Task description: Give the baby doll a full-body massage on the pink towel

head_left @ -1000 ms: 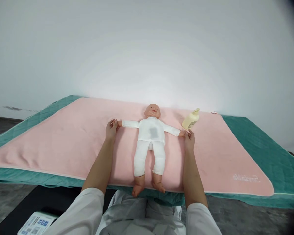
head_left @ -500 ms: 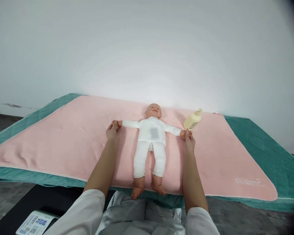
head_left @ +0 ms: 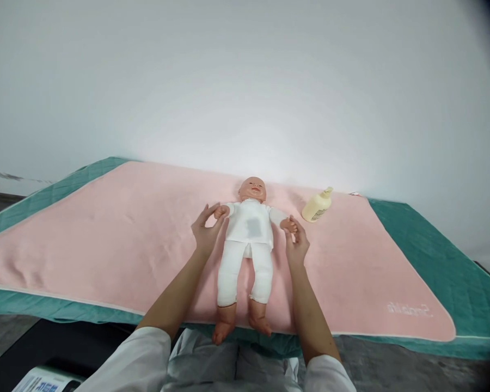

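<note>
A baby doll (head_left: 249, 220) in white cloth top and trousers lies on its back, head towards the wall and bare feet towards me. My left hand (head_left: 206, 231) pinches the doll's hand on the left between thumb and fingers, close beside the torso. On the other side, my right hand (head_left: 298, 245) grips the doll's other hand with thumb and fingertips. Both doll arms are lifted and angled towards me. A grey patch shows on the chest of the top. Beyond my right hand, a pale yellow pump bottle (head_left: 317, 206) rests on the blanket.
A pink blanket (head_left: 118, 234) lies under the doll, over a green quilted cover (head_left: 428, 245). The white wall (head_left: 245, 92) rises right behind. At lower left, a white labelled object (head_left: 43, 381) sits on a black surface (head_left: 61, 343).
Both my hands have moved inward, bringing the doll's arms from stretched wide to near its torso. The camera view has shifted slightly.
</note>
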Demonstrator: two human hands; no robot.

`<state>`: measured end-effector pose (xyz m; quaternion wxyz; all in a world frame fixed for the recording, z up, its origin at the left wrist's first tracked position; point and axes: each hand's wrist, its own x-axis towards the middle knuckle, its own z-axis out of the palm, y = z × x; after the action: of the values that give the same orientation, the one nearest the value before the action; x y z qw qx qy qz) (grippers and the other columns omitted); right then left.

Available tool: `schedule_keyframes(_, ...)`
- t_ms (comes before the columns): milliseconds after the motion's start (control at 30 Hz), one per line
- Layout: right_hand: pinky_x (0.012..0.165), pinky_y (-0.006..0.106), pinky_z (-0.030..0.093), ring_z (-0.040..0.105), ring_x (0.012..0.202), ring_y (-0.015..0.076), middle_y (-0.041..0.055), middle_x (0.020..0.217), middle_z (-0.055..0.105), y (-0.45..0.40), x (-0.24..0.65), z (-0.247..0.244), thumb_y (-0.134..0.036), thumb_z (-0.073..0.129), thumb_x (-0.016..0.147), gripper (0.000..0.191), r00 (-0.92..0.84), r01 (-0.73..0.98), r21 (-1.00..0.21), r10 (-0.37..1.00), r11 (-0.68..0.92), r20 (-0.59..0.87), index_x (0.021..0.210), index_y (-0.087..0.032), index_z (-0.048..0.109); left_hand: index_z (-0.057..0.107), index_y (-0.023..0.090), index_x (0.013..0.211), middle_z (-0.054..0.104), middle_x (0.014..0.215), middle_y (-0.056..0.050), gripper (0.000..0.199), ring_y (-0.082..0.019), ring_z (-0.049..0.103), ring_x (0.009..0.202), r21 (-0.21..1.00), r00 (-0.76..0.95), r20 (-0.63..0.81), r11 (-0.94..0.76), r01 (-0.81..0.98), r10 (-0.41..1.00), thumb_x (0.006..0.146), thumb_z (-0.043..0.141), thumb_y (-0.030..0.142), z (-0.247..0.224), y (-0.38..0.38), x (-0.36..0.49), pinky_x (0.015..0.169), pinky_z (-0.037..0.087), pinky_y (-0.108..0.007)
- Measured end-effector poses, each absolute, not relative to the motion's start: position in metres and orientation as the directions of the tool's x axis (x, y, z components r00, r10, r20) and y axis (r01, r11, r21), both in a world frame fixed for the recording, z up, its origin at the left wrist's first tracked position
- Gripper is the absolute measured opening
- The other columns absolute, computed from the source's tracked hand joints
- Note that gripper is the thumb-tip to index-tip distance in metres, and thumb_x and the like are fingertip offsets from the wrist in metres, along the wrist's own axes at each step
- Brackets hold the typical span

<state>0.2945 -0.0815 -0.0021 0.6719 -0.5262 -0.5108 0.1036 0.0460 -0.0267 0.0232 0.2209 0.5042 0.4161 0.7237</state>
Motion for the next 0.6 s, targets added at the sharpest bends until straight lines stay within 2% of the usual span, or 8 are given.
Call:
schedule_keyframes(67, 0.103, 0.041, 0.051, 0.062, 0.117, 0.0212, 0.0087, 0.128, 0.064, -0.082, 0.288, -0.007, -0.032, 0.057, 0.09, 0.04, 0.278, 0.522, -0.701, 0.679, 0.486, 0.679, 0.128, -0.022, 0.059, 0.072, 0.023, 0.095, 0.074, 0.095, -0.002, 0.026, -0.021, 0.07, 0.095, 0.768, -0.27, 0.639, -0.613, 0.186, 0.72, 0.07, 0.08, 0.027, 0.02, -0.031, 0.051, 0.116, 0.032, -0.052)
schedule_keyframes(167, 0.107, 0.041, 0.05, 0.06, 0.121, 0.0209, 0.0059, 0.13, 0.063, -0.08, 0.282, -0.012, -0.027, 0.055, 0.092, 0.036, 0.014, 0.61, -0.52, 0.648, 0.598, 0.762, 0.127, -0.025, 0.061, 0.073, 0.026, 0.09, 0.075, 0.094, -0.001, 0.022, -0.022, 0.072, 0.092, 0.627, 0.012, 0.755, -0.728, 0.279, 0.655, 0.07, 0.081, 0.029, 0.016, -0.029, 0.053, 0.114, 0.035, -0.054)
schedule_keyframes(300, 0.109, 0.04, 0.049, 0.059, 0.122, 0.0193, 0.0044, 0.127, 0.065, -0.079, 0.28, -0.01, -0.024, 0.055, 0.093, 0.035, -0.163, 0.647, -0.39, 0.618, 0.656, 0.769, 0.127, -0.026, 0.061, 0.072, 0.027, 0.095, 0.075, 0.103, -0.003, 0.017, -0.021, 0.071, 0.099, 0.459, 0.327, 0.768, -0.829, 0.321, 0.551, 0.078, 0.074, 0.029, 0.015, -0.025, 0.049, 0.113, 0.037, -0.051)
schedule_keyframes(467, 0.108, 0.041, 0.051, 0.061, 0.12, 0.0191, 0.0041, 0.123, 0.068, -0.081, 0.282, -0.003, -0.023, 0.053, 0.093, 0.034, -0.273, 0.648, -0.324, 0.607, 0.689, 0.747, 0.127, -0.025, 0.061, 0.07, 0.026, 0.105, 0.072, 0.112, -0.005, 0.022, -0.02, 0.067, 0.109, 0.345, 0.51, 0.731, -0.89, 0.297, 0.454, 0.084, 0.068, 0.028, 0.019, -0.026, 0.045, 0.106, 0.046, -0.043)
schedule_keyframes(600, 0.109, 0.042, 0.05, 0.06, 0.121, 0.0182, 0.0054, 0.126, 0.066, -0.08, 0.282, -0.003, -0.02, 0.051, 0.094, 0.035, -0.353, 0.623, -0.279, 0.581, 0.731, 0.733, 0.128, -0.023, 0.06, 0.069, 0.025, 0.11, 0.071, 0.115, -0.006, 0.026, -0.019, 0.065, 0.113, 0.287, 0.565, 0.729, -0.922, 0.261, 0.387, 0.084, 0.067, 0.027, 0.021, -0.026, 0.045, 0.101, 0.051, -0.037)
